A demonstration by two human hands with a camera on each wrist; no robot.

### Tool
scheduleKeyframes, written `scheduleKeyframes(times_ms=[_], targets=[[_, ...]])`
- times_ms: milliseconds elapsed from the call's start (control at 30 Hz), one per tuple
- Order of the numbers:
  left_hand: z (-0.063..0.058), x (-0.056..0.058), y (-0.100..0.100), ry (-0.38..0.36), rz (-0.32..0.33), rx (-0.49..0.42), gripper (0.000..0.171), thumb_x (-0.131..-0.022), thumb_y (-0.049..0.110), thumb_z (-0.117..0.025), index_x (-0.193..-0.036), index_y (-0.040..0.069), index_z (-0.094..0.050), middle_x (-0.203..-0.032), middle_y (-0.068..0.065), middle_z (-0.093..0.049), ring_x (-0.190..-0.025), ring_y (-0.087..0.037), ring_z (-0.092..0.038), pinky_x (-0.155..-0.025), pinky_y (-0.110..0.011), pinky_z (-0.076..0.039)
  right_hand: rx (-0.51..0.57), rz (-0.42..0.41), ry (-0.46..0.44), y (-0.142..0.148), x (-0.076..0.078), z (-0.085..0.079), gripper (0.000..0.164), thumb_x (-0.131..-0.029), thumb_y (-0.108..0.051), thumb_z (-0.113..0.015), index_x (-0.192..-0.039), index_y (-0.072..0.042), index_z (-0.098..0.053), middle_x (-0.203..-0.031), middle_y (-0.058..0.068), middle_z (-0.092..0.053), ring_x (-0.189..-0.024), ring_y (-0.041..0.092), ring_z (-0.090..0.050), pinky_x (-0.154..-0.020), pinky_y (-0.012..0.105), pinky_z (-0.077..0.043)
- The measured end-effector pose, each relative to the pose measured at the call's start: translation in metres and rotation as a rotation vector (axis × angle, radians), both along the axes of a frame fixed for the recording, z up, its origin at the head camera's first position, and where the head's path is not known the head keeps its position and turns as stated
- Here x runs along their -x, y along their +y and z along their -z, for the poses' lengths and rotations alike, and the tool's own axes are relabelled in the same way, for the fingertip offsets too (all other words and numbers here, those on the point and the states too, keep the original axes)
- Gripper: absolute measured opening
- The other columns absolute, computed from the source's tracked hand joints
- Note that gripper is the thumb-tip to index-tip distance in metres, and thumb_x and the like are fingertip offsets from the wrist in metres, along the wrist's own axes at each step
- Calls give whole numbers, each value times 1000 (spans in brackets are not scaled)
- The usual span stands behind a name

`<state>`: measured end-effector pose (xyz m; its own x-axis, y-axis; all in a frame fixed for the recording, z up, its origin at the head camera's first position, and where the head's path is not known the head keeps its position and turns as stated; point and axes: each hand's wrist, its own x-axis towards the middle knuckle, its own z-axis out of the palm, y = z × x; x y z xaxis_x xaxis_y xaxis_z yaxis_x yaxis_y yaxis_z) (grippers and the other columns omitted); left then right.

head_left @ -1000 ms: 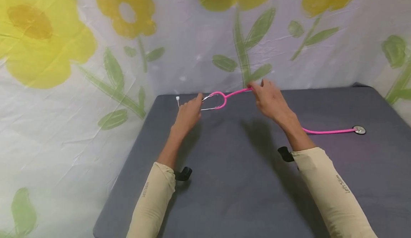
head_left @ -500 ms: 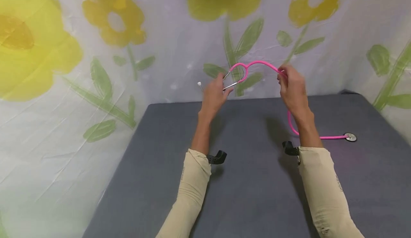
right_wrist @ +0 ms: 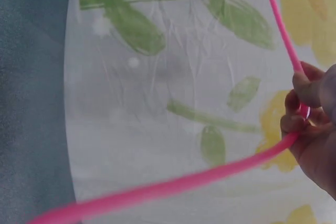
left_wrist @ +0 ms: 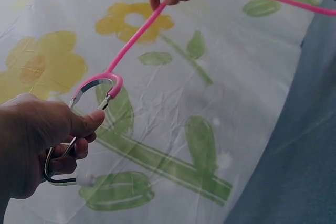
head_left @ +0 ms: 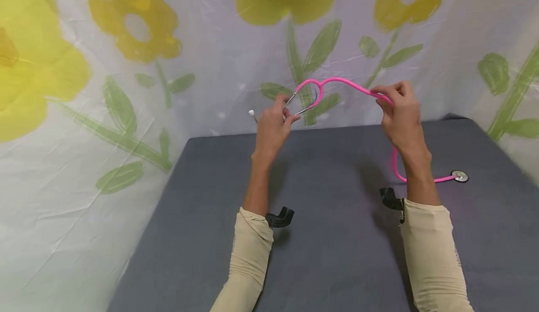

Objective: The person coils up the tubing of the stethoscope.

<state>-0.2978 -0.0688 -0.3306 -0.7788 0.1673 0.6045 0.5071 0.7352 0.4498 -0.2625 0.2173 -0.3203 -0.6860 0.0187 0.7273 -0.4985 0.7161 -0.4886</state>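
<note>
A stethoscope with pink tubing (head_left: pixel 343 82) stretches between both hands, its upper part lifted above the table. My left hand (head_left: pixel 271 127) grips the metal ear tubes (left_wrist: pixel 62 153); one white ear tip (head_left: pixel 251 112) sticks out beyond the fingers. My right hand (head_left: pixel 404 115) pinches the tubing partway along, thumb and fingers curled round it in the right wrist view. From there the tube hangs down behind the right wrist and bends toward the round silver chest piece (head_left: pixel 460 176), which lies on the table at the right.
A dark grey table (head_left: pixel 328 256) spreads beneath the hands. Behind it hangs a white sheet (head_left: pixel 219 59) painted with yellow flowers and green leaves. Black wrist mounts (head_left: pixel 281 217) are strapped at both sleeve cuffs.
Both hands have risen and shifted right, raising the ear-tube end and the tubing off the table. In the last half second the right hand moved further right. The chest piece stays on the table.
</note>
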Motion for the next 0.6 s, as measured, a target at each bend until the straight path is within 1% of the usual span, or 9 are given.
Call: scheduleKeyframes(times_ms=[67, 167, 233, 300, 367, 467, 533, 600], targets=[[-1, 0, 1, 2, -3, 1, 44, -94, 21, -79, -129, 5, -59, -86, -9, -76, -61, -19, -55, -61, -33, -43, -69, -5, 2, -3, -1, -2, 22, -101, 5, -60, -119, 2, -73, -105, 26, -55, -94, 40, -60, -78, 27, -40], [0, -1, 1, -3, -34, 9, 43, -93, 20, -80, -128, 5, -60, -87, -9, -76, -63, -21, -59, -62, -36, -47, -192, -42, -1, -11, -4, -3, 19, -98, 9, -63, -112, 4, -74, -100, 23, -57, -92, 39, -61, -73, 38, -43], [1, -3, 2, -7, -62, 26, 42, -92, 20, -81, -127, 7, -60, -87, -9, -75, -67, -22, -62, -64, -38, -51, -254, -84, 3, -17, -7, -3, 17, -96, 10, -65, -108, 4, -75, -97, 20, -59, -90, 36, -60, -71, 41, -44], [1, -5, 2, -6, -86, 62, 42, -92, 19, -81, -126, 7, -61, -88, -8, -75, -70, -24, -66, -66, -40, -55, -298, -123, 18, -23, -8, -4, 15, -93, 10, -68, -104, 3, -76, -94, 18, -60, -90, 35, -59, -71, 42, -45], [-1, -7, 4, -3, -101, 114, 43, -92, 19, -82, -127, 7, -62, -89, -8, -75, -73, -24, -68, -68, -41, -57, -314, -177, 27, -28, -10, -5, 16, -91, 13, -69, -101, 3, -76, -93, 17, -61, -91, 33, -60, -72, 42, -46], [-5, -10, 10, -7, -99, 190, 44, -92, 19, -81, -130, 6, -62, -92, -7, -75, -78, -24, -70, -70, -40, -58, -301, -264, 13, -33, -11, -5, 19, -89, 17, -69, -99, 4, -77, -91, 15, -60, -88, 30, -58, -73, 35, -44], [-8, -13, 15, -26, -88, 234, 47, -93, 21, -81, -133, 6, -61, -93, -8, -75, -80, -24, -71, -71, -39, -58, -267, -318, -3, -37, -11, -4, 20, -88, 19, -68, -97, 5, -77, -91, 16, -60, -87, 29, -58, -73, 31, -43], [-9, -15, 19, -57, -63, 251, 53, -91, 24, -83, -135, 5, -59, -94, -8, -75, -81, -23, -71, -70, -37, -58, -242, -347, -5, -42, -9, -2, 17, -88, 18, -69, -96, 6, -77, -92, 16, -59, -88, 30, -58, -75, 30, -44]])
